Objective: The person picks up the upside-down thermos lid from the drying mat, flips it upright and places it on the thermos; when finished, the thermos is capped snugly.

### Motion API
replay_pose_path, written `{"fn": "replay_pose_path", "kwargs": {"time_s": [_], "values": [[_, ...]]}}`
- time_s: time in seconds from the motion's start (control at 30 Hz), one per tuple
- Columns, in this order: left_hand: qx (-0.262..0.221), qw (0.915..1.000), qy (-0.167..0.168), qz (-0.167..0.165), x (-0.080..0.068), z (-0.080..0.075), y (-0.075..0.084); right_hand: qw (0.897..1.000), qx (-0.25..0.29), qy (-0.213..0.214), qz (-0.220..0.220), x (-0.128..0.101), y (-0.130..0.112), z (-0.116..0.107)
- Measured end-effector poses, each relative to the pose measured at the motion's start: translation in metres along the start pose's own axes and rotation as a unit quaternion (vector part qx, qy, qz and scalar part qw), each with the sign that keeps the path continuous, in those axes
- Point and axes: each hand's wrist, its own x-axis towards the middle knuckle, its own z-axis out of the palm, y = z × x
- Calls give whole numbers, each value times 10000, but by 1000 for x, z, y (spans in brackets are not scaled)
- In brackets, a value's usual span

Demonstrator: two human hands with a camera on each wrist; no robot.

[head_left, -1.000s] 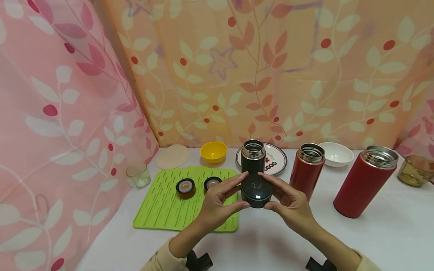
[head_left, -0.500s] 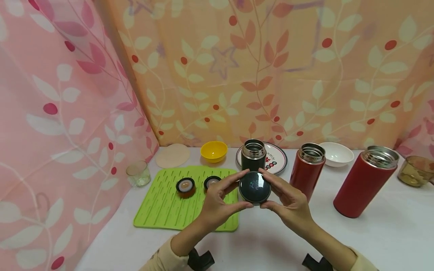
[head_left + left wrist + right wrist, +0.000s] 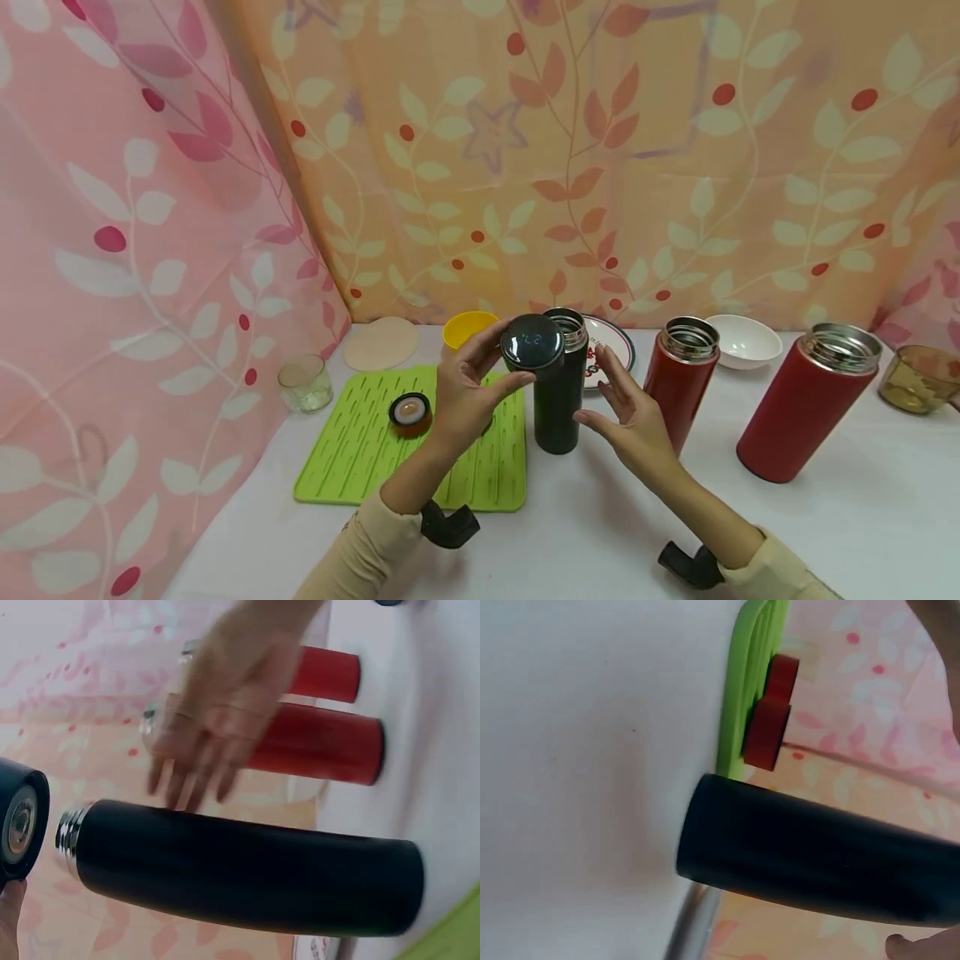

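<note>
While the left hand pinches the smooth, rigid black lid by its rim at centre frame, the right hand hovers with fingers apart beside the black flask.

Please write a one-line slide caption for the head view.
Left hand holds a black lid beside the open black flask; right hand hovers open nearby.

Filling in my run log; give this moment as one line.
left hand: holds black lid | right hand: open, beside black flask | flask: upright, uncapped
</note>
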Motion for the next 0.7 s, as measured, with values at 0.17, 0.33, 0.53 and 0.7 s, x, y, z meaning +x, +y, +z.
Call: {"fn": "replay_pose_path", "kwargs": {"time_s": [0.17,0.33,0.53,0.7], "values": [[-216,9994,219,-171,20,3,-6,9992,-198,-29,340,10,12,5],[-309,9989,215,-291,34,10,-11,9988,-165,78,455,16,18,11],[-348,9984,139,-427,40,17,-14,9988,-162,104,449,18,24,17],[-355,9979,93,-535,43,20,-18,9991,-183,124,375,18,29,21]]}}
